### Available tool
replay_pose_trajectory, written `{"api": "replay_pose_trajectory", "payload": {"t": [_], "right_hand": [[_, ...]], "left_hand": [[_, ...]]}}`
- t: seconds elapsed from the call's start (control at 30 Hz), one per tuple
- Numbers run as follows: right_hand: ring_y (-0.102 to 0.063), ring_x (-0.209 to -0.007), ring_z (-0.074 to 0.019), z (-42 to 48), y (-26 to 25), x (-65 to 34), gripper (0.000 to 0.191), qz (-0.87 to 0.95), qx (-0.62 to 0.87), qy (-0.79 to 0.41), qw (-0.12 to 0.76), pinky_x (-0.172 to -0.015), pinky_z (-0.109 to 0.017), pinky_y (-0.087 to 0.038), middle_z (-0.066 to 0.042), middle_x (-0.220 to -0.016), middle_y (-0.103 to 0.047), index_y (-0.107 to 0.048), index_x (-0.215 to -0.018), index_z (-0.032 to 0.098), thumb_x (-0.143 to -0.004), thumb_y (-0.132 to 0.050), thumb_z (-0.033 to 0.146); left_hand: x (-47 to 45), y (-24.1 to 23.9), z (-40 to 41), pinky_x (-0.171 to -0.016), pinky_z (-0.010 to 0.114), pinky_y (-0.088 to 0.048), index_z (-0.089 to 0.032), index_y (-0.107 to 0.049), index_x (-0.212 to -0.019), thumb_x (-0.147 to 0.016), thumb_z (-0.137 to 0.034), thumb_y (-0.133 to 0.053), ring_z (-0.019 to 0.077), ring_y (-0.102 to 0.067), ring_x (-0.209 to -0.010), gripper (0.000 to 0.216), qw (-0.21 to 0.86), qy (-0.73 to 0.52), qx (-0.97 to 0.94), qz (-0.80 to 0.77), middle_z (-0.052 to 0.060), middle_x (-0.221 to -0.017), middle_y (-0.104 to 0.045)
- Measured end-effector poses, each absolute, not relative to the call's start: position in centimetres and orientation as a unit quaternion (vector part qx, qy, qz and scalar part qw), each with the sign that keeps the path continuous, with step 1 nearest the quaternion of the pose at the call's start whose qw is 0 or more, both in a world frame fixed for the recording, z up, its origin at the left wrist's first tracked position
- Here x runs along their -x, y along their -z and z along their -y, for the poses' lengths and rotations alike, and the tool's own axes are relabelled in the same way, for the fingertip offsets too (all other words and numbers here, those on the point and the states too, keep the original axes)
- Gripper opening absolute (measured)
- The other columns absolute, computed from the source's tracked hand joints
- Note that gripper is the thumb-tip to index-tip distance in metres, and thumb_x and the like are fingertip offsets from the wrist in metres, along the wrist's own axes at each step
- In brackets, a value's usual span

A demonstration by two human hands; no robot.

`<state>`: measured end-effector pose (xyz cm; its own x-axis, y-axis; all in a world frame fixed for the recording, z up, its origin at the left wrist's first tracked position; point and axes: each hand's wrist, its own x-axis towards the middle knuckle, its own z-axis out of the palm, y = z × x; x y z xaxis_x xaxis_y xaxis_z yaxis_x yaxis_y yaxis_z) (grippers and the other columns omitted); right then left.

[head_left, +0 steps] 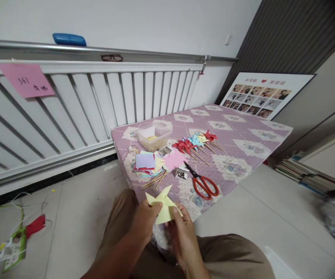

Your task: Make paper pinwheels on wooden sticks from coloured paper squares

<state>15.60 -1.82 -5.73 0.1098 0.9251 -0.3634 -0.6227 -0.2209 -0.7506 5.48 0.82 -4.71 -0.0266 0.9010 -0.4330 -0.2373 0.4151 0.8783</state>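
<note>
Between my hands, above my lap, is a yellow paper pinwheel (165,211) with some of its points folded in. My left hand (145,217) pinches it near the middle with the thumb on top. My right hand (183,228) grips its right side, thumb on the paper and fingers underneath. Just beyond lie several wooden sticks (156,179) and a stack of coloured paper squares (145,162). A small box of metal pins (181,173) sits beside red-handled scissors (203,184). Finished pinwheels on sticks (198,141) lie in a row farther back.
A clear plastic container (154,139) holding sticks stands at the back of the cloth-covered table (231,147). Pink paper (174,159) lies near the box. Behind is a white radiator (144,97). A power strip (14,250) with cables is on the floor at left.
</note>
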Motion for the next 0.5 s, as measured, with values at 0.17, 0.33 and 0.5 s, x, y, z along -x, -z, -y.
{"api": "replay_pose_trajectory", "payload": {"t": [0.17, 0.33, 0.5], "right_hand": [[-0.06, -0.079, -0.0147, 1.0, 4.8, -17.3, 0.037, 0.263, 0.484, -0.607, 0.574, -0.068, -0.023, -0.048, 0.002, -0.088, -0.066, -0.058, -0.099, 0.025, -0.071, -0.076, 0.043], [-0.048, -0.062, -0.0125, 0.2, 4.3, -18.0, 0.019, 0.43, 0.478, -0.574, 0.507, -0.056, -0.022, -0.039, 0.005, -0.07, -0.052, -0.053, -0.08, 0.024, -0.075, -0.069, 0.033], [-0.044, -0.068, -0.0138, 0.2, 3.2, -19.1, 0.002, 0.622, 0.458, -0.496, 0.397, -0.061, -0.023, -0.037, 0.003, -0.075, -0.046, -0.055, -0.084, 0.023, -0.085, -0.054, 0.023]], "left_hand": [[-3.8, 4.9, -1.3, -0.055, 0.026, -0.042, -0.016, -0.063, -0.074, -0.066, -0.026, -0.062, 0.0167, -0.057, -0.057, 0.013, 0.63, -0.414, -0.359, -0.55, 0.004, -0.065, -0.065], [-2.9, 5.2, -1.4, -0.054, 0.025, -0.041, -0.018, -0.064, -0.073, -0.068, -0.025, -0.06, 0.0148, -0.054, -0.054, 0.009, 0.634, -0.396, -0.392, -0.537, 0.003, -0.067, -0.066], [-1.6, 4.4, -1.7, -0.053, 0.024, -0.039, -0.019, -0.064, -0.071, -0.066, -0.021, -0.058, 0.0141, -0.052, -0.053, 0.008, 0.661, -0.364, -0.422, -0.502, 0.001, -0.064, -0.065]]}}
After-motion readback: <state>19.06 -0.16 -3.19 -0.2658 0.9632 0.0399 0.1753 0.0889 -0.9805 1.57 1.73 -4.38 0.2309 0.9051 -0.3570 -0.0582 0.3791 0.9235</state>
